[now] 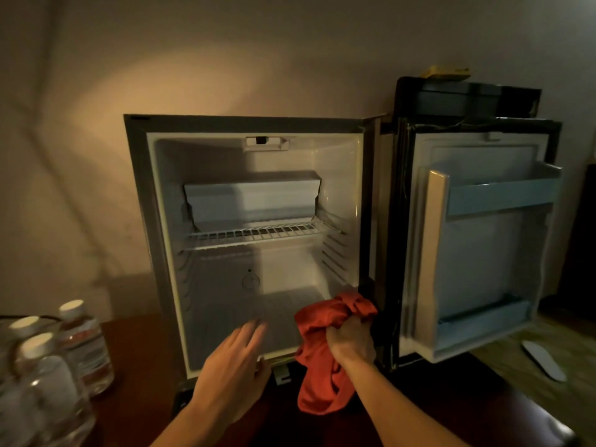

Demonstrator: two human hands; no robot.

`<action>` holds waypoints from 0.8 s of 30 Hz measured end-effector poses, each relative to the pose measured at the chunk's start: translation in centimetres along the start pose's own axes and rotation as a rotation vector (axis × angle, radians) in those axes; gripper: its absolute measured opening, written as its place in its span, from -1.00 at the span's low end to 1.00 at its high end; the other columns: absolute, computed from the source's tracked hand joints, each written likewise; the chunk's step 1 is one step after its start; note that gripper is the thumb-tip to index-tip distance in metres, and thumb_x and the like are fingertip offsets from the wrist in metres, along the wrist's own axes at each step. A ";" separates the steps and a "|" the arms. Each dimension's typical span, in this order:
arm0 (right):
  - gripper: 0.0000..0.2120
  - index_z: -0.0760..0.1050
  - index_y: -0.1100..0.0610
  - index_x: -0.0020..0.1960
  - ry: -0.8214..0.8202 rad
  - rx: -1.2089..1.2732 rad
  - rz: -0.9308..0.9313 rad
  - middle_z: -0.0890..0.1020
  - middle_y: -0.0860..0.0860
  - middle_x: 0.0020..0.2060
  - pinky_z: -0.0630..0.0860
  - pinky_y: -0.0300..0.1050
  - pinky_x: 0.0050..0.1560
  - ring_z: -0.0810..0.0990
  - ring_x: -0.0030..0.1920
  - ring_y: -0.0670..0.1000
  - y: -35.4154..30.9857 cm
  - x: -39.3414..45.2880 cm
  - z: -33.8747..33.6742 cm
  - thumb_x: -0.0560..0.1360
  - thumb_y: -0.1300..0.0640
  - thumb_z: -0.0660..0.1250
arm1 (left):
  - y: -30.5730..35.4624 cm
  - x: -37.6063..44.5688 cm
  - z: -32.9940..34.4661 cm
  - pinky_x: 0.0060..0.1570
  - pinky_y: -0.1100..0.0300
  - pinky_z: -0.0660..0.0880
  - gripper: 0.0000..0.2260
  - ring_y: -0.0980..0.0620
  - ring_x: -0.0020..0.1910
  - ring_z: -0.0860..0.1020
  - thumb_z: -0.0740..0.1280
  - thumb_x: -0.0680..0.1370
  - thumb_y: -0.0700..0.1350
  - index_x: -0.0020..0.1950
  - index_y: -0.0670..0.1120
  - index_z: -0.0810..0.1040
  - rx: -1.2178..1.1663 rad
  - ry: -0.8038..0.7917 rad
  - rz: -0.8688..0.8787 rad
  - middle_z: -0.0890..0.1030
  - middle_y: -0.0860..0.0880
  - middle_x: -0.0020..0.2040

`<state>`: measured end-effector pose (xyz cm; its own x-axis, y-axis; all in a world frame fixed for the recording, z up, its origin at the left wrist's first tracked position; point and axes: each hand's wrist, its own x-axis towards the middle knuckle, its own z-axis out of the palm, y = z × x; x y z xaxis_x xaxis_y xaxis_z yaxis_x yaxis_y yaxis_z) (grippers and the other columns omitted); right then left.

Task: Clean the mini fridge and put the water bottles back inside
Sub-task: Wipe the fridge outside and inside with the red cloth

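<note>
The mini fridge (pixel 142 221) stands open on a dark wooden surface, its door (pixel 435 253) swung out to the right. Nothing stands inside it; a wire shelf (pixel 258 235) spans the middle below a small freezer box (pixel 251 198). My right hand (pixel 351 340) grips a bunched red cloth (pixel 322 375) at the fridge's lower right corner, part of the cloth hanging down over the front edge. My left hand (pixel 232 369) lies flat with straight fingers on the fridge's bottom front lip, fingertips reaching onto the floor inside. Several water bottles (pixel 80 343) with white caps stand at the far left.
A black box (pixel 461 98) with a yellowish object (pixel 445 72) on it sits on top behind the door. A white oblong object (pixel 545 359) lies on the lighter surface at the right. The wall rises close behind the fridge.
</note>
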<state>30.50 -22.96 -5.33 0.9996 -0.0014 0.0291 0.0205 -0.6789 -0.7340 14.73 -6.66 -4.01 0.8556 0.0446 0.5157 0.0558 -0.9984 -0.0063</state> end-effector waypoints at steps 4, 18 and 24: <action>-0.46 0.38 0.12 0.36 -0.003 -0.086 0.016 0.42 0.14 0.33 0.45 0.01 0.19 0.51 0.25 0.20 -0.2 -0.1 -0.4 0.44 -0.07 0.26 | 0.4 -0.2 0.6 -0.08 0.25 0.58 -0.37 0.01 0.06 0.64 0.55 0.19 -0.07 0.25 -0.11 0.57 0.000 -0.021 -0.019 0.62 -0.03 0.17; -0.37 0.23 0.25 0.45 0.220 -0.410 -0.344 0.21 0.13 0.28 0.55 0.00 0.00 0.38 0.20 0.17 1.4 -2.2 0.8 0.46 0.01 0.27 | 1.2 -0.5 1.1 0.02 0.23 0.55 -0.41 0.01 0.11 0.61 0.49 0.27 -0.04 0.30 -0.11 0.53 -0.035 -0.036 0.004 0.59 -0.02 0.22; -0.27 0.03 0.03 0.58 0.357 -0.223 -0.373 0.33 0.12 0.43 0.55 0.09 0.03 0.56 0.15 0.21 1.6 -1.7 -0.6 0.50 0.16 0.28 | 0.3 -0.9 1.7 -0.01 0.22 0.57 -0.42 -0.01 0.06 0.63 0.51 0.28 -0.08 0.28 -0.14 0.55 -0.041 -0.064 -0.035 0.61 -0.05 0.21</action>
<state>28.84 -24.48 -6.14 0.8556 0.0465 0.5156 0.3279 -0.8194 -0.4702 14.83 -6.92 -5.91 0.8845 0.0802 0.4595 0.0662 -0.9967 0.0466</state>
